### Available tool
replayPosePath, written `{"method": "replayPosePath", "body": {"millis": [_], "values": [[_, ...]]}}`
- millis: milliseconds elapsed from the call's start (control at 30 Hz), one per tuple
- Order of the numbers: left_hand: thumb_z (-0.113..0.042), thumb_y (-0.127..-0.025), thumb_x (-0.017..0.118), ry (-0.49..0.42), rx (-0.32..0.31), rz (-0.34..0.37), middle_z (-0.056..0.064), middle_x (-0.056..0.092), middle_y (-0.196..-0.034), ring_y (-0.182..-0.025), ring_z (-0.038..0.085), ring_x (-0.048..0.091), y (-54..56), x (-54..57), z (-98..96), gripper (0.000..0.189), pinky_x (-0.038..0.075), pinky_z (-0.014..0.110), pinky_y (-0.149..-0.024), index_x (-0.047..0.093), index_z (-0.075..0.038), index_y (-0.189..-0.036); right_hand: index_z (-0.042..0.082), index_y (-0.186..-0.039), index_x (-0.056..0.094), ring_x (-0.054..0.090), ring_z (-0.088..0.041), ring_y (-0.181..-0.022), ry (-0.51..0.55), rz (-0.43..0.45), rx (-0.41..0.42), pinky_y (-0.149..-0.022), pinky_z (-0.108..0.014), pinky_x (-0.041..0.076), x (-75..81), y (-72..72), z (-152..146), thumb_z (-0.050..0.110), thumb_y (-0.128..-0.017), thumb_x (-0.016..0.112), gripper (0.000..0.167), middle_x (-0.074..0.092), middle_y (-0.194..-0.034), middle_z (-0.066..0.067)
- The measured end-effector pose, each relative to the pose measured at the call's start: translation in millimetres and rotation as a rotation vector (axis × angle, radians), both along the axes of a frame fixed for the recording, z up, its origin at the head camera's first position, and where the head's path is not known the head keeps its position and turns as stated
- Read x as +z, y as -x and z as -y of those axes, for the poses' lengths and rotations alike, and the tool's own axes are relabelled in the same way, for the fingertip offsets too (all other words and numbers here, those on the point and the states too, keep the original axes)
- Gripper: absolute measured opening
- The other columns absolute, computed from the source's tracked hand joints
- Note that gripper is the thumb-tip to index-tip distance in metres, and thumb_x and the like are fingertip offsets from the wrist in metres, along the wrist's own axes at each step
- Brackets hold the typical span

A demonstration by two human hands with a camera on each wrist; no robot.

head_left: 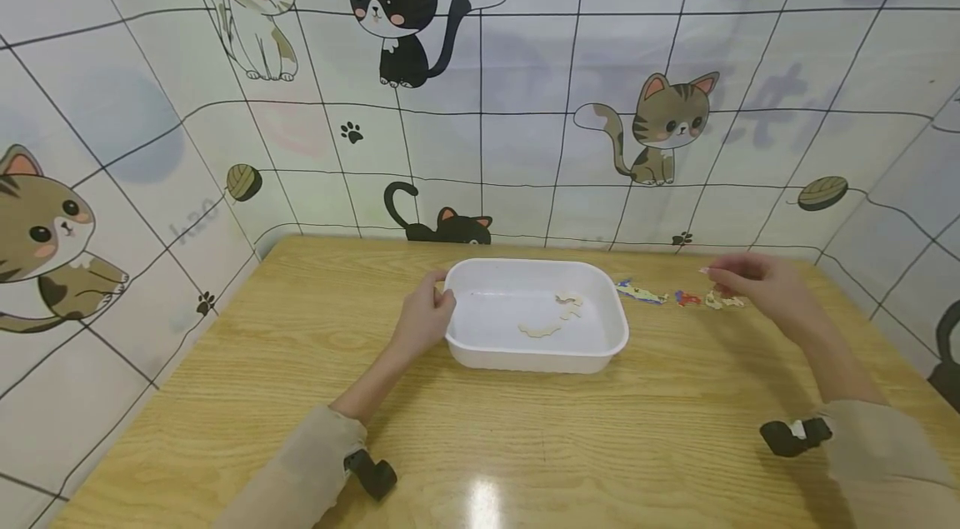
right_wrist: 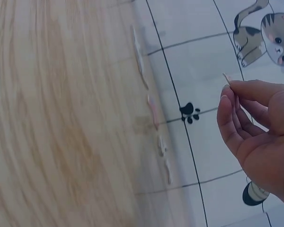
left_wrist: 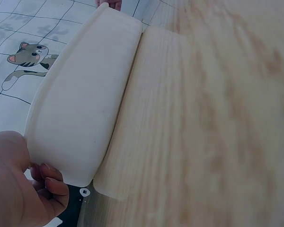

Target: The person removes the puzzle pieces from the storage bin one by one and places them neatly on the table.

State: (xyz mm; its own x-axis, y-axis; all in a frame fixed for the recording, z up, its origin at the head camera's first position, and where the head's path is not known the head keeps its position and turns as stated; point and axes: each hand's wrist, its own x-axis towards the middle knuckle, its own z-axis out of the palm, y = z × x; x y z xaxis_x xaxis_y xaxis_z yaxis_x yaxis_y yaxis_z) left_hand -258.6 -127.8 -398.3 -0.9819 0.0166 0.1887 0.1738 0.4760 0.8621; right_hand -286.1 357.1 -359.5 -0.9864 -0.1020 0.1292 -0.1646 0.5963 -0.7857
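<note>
Pieces lay in a row just under your right hand.

Your right hand [head_left: 757, 286] hovered, fingers loosely curled and holding nothing, over the puzzle pieces [head_left: 678, 296], whose row ran 9-to-3 at the tray's [head_left: 480, 275] 3 o'clock; your left hand [head_left: 425, 318] gripped the tray's 9 o'clock rim.

A small screened-off booth for desk work, not a lived-in room: a wood-grain desk [head_left: 525, 446] stands boxed in on three sides by panels of tile-pattern wallpaper [head_left: 525, 137] printed with cartoon cats [head_left: 667, 125], paw prints and yarn balls.
</note>
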Motion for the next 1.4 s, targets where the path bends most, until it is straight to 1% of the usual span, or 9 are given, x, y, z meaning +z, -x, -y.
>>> {"method": "replayPosePath", "body": {"millis": [233, 500, 633, 733, 867, 933, 1067, 1200, 1400], "values": [[-0.01, -0.1, 0.049, -0.005, 0.0, 0.004, 0.009, 0.057, -0.077, -0.064, 0.017, 0.053, 0.5, 2.1, -1.4, 0.042, 0.046, 0.026, -0.056, 0.05, 0.003, -0.139, -0.01, -0.119, 0.062, 0.067, -0.004, -0.083, 0.034, 0.011, 0.019, -0.075, -0.02, 0.054, -9.2, 3.5, -22, 0.02, -0.1, 0.064, 0.035, 0.068, -0.092, 0.02], [-0.009, -0.099, 0.049, -0.009, -0.003, -0.008, 0.008, 0.056, -0.075, -0.062, 0.016, 0.052, 1.5, 3.6, -2.5, 0.041, 0.045, 0.026, -0.055, 0.051, 0.004, -0.138, -0.01, -0.119, 0.061, 0.069, -0.003, -0.084, 0.016, 0.035, 0.007, -0.072, -0.014, 0.049, -12.6, 1.8, -42, 0.021, -0.101, 0.063, 0.037, 0.068, -0.094, 0.021], [-0.009, -0.099, 0.049, -0.009, -0.006, -0.014, 0.008, 0.056, -0.074, -0.062, 0.016, 0.051, 0.8, 4.3, -3.2, 0.041, 0.045, 0.027, -0.055, 0.051, 0.005, -0.138, -0.008, -0.111, 0.067, 0.068, 0.0, -0.081, 0.063, 0.034, 0.001, -0.071, -0.013, 0.051, -19.9, 3.3, -55, 0.013, -0.099, 0.065, 0.025, 0.07, -0.091, 0.02], [-0.009, -0.099, 0.049, -0.007, -0.009, -0.015, 0.007, 0.055, -0.074, -0.061, 0.016, 0.051, 0.3, 4.8, -3.7, 0.042, 0.044, 0.027, -0.054, 0.05, 0.006, -0.138, -0.005, -0.107, 0.07, 0.067, 0.001, -0.079, 0.083, 0.077, -0.016, -0.07, -0.016, 0.053, -25.0, 4.1, -64, 0.01, -0.099, 0.064, 0.018, 0.069, -0.088, 0.021], [-0.009, -0.099, 0.049, -0.002, -0.011, -0.015, 0.006, 0.054, -0.073, -0.061, 0.015, 0.05, 0.2, 4.5, -3.8, 0.042, 0.043, 0.027, -0.054, 0.05, 0.006, -0.139, -0.016, -0.11, 0.065, 0.067, 0.0, -0.076, 0.028, 0.139, -0.054, -0.068, -0.018, 0.053, -29.0, 3.7, -72, 0.013, -0.1, 0.063, 0.031, 0.069, -0.086, 0.019], [-0.009, -0.099, 0.049, -0.005, -0.011, -0.013, 0.006, 0.053, -0.073, -0.061, 0.015, 0.05, 0.1, 4.0, -3.7, 0.042, 0.043, 0.027, -0.054, 0.05, 0.006, -0.139, -0.022, -0.116, 0.059, 0.068, -0.001, -0.075, 0.0, 0.173, -0.077, -0.068, -0.017, 0.053, -30.5, 4.2, -75, 0.015, -0.1, 0.063, 0.04, 0.071, -0.086, 0.014], [-0.009, -0.099, 0.049, -0.015, -0.016, -0.014, 0.006, 0.053, -0.073, -0.06, 0.015, 0.049, 0.5, 2.3, -3.0, 0.043, 0.043, 0.026, -0.053, 0.049, 0.007, -0.139, -0.028, -0.124, 0.049, 0.069, -0.004, -0.074, 0.006, 0.224, -0.106, -0.069, -0.021, 0.056, -34.3, 6.9, -79, 0.012, -0.101, 0.06, 0.047, 0.073, -0.087, 0.003], [-0.008, -0.099, 0.048, -0.019, -0.018, -0.013, 0.005, 0.052, -0.073, -0.059, 0.014, 0.049, 1.9, -0.5, -2.3, 0.043, 0.042, 0.024, -0.052, 0.048, 0.006, -0.14, -0.03, -0.126, 0.045, 0.069, -0.004, -0.073, 0.006, 0.248, -0.117, -0.07, -0.023, 0.057, -37.6, 9.5, -83, 0.01, -0.101, 0.058, 0.049, 0.072, -0.088, 0.002], [-0.009, -0.099, 0.049, -0.016, -0.013, -0.009, 0.004, 0.051, -0.071, -0.059, 0.014, 0.049, 3.5, -2.9, -2.1, 0.043, 0.042, 0.024, -0.052, 0.049, 0.005, -0.14, -0.024, -0.127, 0.05, 0.069, -0.004, -0.072, -0.059, 0.28, -0.17, -0.066, -0.02, 0.054, -38.0, 13.1, -85, 0.019, -0.1, 0.06, 0.052, 0.073, -0.084, 0.004]]}}
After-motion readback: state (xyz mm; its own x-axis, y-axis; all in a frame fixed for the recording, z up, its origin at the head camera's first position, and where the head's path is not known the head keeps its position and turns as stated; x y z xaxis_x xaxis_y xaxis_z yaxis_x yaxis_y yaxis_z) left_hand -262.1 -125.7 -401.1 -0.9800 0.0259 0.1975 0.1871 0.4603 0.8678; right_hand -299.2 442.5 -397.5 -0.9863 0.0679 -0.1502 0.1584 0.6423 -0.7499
